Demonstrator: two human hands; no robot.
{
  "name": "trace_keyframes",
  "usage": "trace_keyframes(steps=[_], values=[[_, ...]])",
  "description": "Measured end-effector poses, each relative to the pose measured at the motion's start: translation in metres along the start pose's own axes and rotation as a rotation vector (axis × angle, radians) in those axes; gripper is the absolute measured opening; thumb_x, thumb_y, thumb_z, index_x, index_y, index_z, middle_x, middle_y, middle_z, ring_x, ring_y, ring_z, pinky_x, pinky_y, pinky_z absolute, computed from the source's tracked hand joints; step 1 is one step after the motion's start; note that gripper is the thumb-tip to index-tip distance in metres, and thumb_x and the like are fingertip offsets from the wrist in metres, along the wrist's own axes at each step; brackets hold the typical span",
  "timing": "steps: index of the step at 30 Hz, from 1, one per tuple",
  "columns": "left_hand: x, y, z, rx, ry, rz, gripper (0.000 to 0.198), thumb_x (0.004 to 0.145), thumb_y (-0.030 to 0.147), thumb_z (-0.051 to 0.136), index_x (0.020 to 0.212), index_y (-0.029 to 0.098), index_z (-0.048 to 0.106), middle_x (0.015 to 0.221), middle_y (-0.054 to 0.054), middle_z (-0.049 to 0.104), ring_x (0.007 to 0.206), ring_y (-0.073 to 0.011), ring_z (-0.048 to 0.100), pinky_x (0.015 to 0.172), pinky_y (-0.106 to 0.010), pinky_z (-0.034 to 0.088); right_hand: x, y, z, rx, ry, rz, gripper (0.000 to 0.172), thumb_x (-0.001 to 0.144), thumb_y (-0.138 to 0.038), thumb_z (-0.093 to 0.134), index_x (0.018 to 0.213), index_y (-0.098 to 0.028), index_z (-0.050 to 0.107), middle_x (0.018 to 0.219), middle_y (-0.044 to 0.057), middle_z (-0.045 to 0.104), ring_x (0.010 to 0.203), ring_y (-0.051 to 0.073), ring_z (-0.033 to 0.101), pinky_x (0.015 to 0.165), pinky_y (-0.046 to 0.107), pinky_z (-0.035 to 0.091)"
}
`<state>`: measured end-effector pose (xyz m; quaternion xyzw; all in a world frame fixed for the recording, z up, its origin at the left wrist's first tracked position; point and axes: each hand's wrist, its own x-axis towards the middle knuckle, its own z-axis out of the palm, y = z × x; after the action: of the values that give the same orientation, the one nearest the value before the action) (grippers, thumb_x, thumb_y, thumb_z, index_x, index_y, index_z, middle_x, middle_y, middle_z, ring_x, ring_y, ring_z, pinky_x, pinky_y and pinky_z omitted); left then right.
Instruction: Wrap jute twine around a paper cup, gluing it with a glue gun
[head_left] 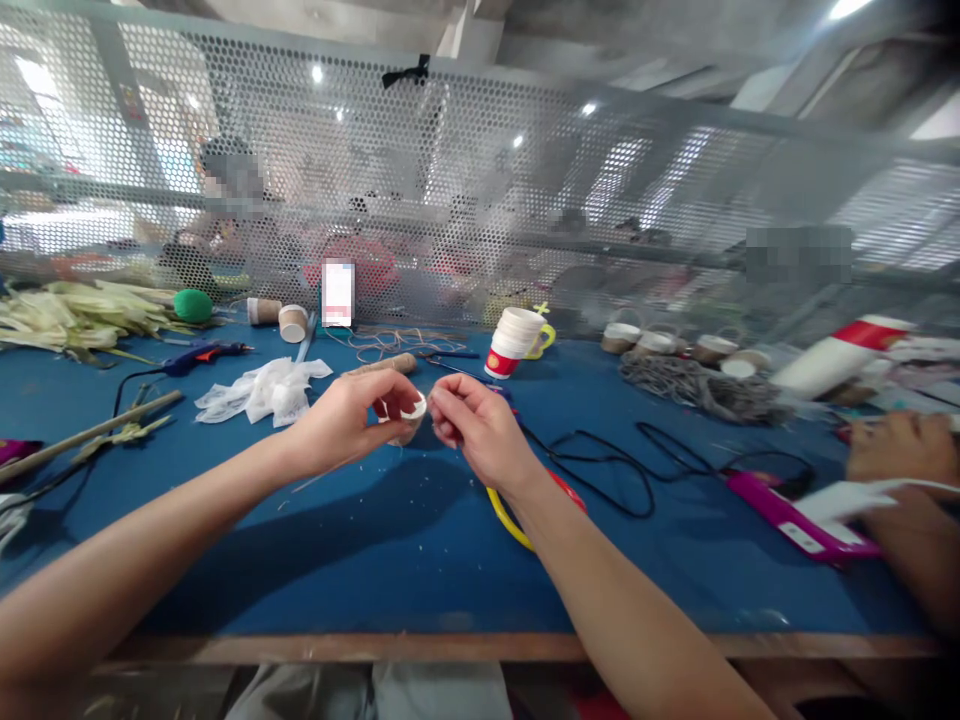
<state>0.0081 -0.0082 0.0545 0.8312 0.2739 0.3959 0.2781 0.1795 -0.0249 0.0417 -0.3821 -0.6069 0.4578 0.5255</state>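
My left hand (352,418) is closed around a small paper cup (407,428), whose white rim faces up between thumb and fingers. Just right of the cup, my right hand (472,420) has its thumb and fingertips pinched together; what they hold, if anything, is too small to make out. Both hands are above the blue table (360,560), near each other but apart. A brown roll (386,366) lies behind my left hand. Yellow-handled scissors or a similar tool (510,520) lie partly under my right wrist.
Stacked cups (514,340) stand behind my right hand. White cloth (266,390), a blue glue gun (202,355) and corn husks (82,315) lie left. Grey cord (690,385), a purple device (802,520) and another person's hand (904,450) are right. A perforated screen (450,190) stands behind.
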Motion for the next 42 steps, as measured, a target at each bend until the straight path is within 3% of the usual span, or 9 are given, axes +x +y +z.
trace_keyframes(steps=[3,7,11,15,18,24,28,31,42], values=[[-0.005,-0.003,0.005,0.207,0.133,0.100,0.008,0.074,0.021,0.059,0.076,0.014,0.056,0.068,-0.001,0.061,0.058,-0.0079,0.052,0.056,-0.021,0.045,0.000,0.004,0.003,0.006,0.019,0.015,0.025,0.076,-0.039,0.058,0.070,-0.018,0.047,0.058,-0.005,0.046,0.045,0.005,0.038,0.040,0.020,0.028],[-0.008,-0.003,0.010,0.166,0.216,0.076,0.007,0.075,0.021,0.058,0.075,0.014,0.058,0.066,-0.001,0.062,0.055,-0.0067,0.051,0.056,-0.020,0.045,-0.003,0.005,0.006,-0.012,-0.002,0.004,0.024,0.077,-0.039,0.057,0.073,-0.018,0.047,0.058,-0.005,0.047,0.045,0.005,0.040,0.042,0.020,0.030],[-0.005,0.002,0.012,-0.233,0.179,-0.185,0.014,0.074,0.024,0.059,0.067,0.012,0.056,0.059,0.000,0.058,0.051,-0.0061,0.049,0.051,-0.019,0.042,-0.007,0.000,0.007,-0.116,0.017,-0.066,0.021,0.079,-0.038,0.053,0.073,-0.019,0.046,0.057,-0.005,0.046,0.046,0.006,0.039,0.043,0.021,0.032],[-0.003,0.003,0.014,-0.826,0.018,-0.545,0.018,0.072,0.027,0.061,0.065,0.013,0.053,0.055,0.001,0.053,0.047,-0.0042,0.045,0.046,-0.017,0.039,-0.013,-0.007,0.008,-0.321,0.067,-0.221,0.016,0.081,-0.033,0.051,0.075,-0.019,0.048,0.061,-0.003,0.048,0.050,0.007,0.041,0.048,0.022,0.036],[-0.002,0.002,0.015,-1.016,-0.075,-0.656,0.019,0.072,0.028,0.060,0.063,0.013,0.051,0.054,0.003,0.049,0.044,-0.0034,0.042,0.045,-0.017,0.037,-0.013,-0.008,0.007,-0.363,0.073,-0.244,0.015,0.081,-0.032,0.051,0.075,-0.019,0.049,0.064,-0.002,0.049,0.053,0.007,0.043,0.050,0.023,0.037],[-0.003,0.001,0.018,-0.529,0.167,-0.381,0.014,0.073,0.024,0.058,0.066,0.013,0.054,0.057,0.001,0.055,0.050,-0.0064,0.047,0.049,-0.020,0.040,-0.005,-0.002,0.007,-0.031,-0.032,0.038,0.025,0.080,-0.041,0.051,0.072,-0.017,0.049,0.062,-0.002,0.053,0.047,0.007,0.046,0.042,0.021,0.037],[-0.008,-0.004,0.019,-0.079,0.230,-0.080,0.013,0.076,0.024,0.055,0.069,0.014,0.056,0.063,-0.001,0.060,0.055,-0.0083,0.051,0.053,-0.021,0.043,-0.005,0.000,0.007,-0.021,-0.036,0.037,0.023,0.077,-0.038,0.056,0.070,-0.017,0.050,0.061,-0.003,0.053,0.047,0.006,0.046,0.043,0.021,0.037],[-0.010,-0.005,0.018,0.053,0.227,0.044,0.013,0.077,0.025,0.055,0.072,0.014,0.058,0.064,-0.002,0.062,0.055,-0.0080,0.051,0.054,-0.021,0.043,-0.005,0.001,0.005,-0.009,-0.072,0.017,0.019,0.076,-0.035,0.059,0.072,-0.018,0.050,0.059,-0.004,0.053,0.048,0.006,0.047,0.045,0.020,0.038],[-0.005,0.003,0.023,-1.048,-0.081,-0.560,0.025,0.071,0.036,0.060,0.065,0.014,0.048,0.057,0.003,0.044,0.046,-0.0038,0.035,0.045,-0.019,0.032,-0.013,-0.009,0.007,-0.195,0.032,-0.174,0.017,0.078,-0.033,0.055,0.070,-0.019,0.051,0.057,-0.003,0.051,0.048,0.007,0.043,0.046,0.022,0.037]])
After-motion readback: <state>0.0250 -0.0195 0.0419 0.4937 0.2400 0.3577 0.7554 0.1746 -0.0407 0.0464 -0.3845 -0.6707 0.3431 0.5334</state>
